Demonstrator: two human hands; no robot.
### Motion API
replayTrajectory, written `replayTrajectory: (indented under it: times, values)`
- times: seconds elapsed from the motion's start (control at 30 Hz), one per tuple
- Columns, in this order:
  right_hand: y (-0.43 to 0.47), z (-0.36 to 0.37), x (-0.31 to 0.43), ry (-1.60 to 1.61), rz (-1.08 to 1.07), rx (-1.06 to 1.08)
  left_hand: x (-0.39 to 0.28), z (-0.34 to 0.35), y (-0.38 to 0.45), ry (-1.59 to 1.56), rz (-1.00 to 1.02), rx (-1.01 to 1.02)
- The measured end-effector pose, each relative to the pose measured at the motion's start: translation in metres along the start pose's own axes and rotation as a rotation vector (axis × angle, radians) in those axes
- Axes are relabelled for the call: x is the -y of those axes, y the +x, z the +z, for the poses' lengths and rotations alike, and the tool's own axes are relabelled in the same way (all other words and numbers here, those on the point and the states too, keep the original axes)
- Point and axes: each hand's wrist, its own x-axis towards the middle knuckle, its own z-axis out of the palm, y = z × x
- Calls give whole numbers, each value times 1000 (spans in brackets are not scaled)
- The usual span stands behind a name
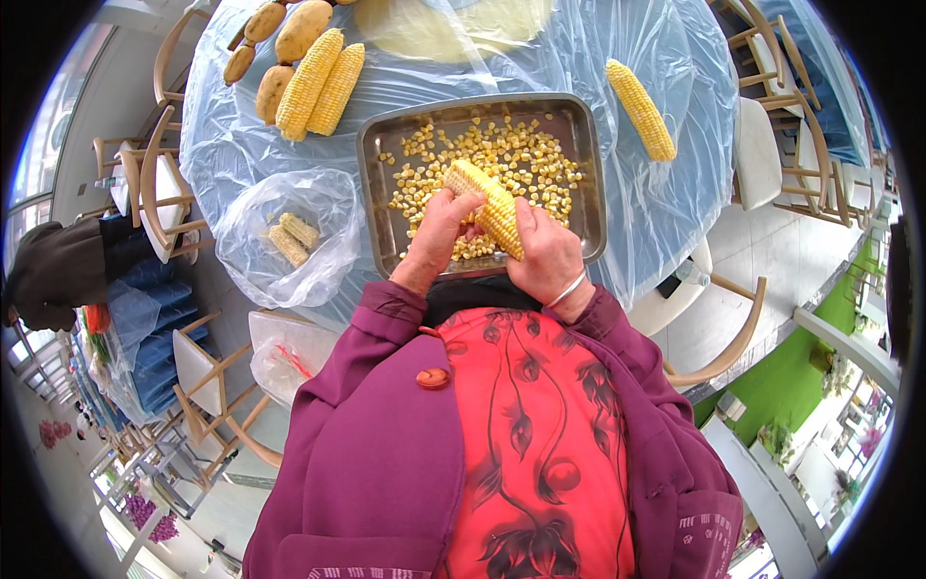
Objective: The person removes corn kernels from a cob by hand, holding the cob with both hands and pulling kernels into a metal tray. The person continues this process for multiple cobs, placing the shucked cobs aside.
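Both my hands hold one ear of corn (488, 199) above a dark metal baking tray (597, 181). My left hand (439, 224) grips it from the left, its thumb laid on the cob where part of the side is stripped of kernels. Around the lower right end of the ear my right hand (542, 246) is closed. Loose corn kernels (499, 148) lie scattered over the tray's bottom, partly hidden by the ear and hands. Left of the tray, bare cob pieces (293, 239) lie in an open clear plastic bag (333, 195).
Two ears of corn (311, 87) lie beside several potatoes (302, 30) at the upper left. Another ear (642, 110) lies right of the tray. Plastic film covers the round table (694, 188). Wooden chairs (745, 340) surround it, and a person (54, 268) is at far left.
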Motion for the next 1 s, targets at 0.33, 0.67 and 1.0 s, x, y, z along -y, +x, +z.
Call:
replayTrajectory:
  times: [0.33,0.67,1.0]
  values:
    - [5,-9,-9,141,144,-14,-7,2,-2,-250,23,130]
    - [4,-11,-4,1024,524,68,-3,7,-6,2,29,-68]
    - [10,-18,-13,470,373,24,13,-2,-6,1004,512,-273]
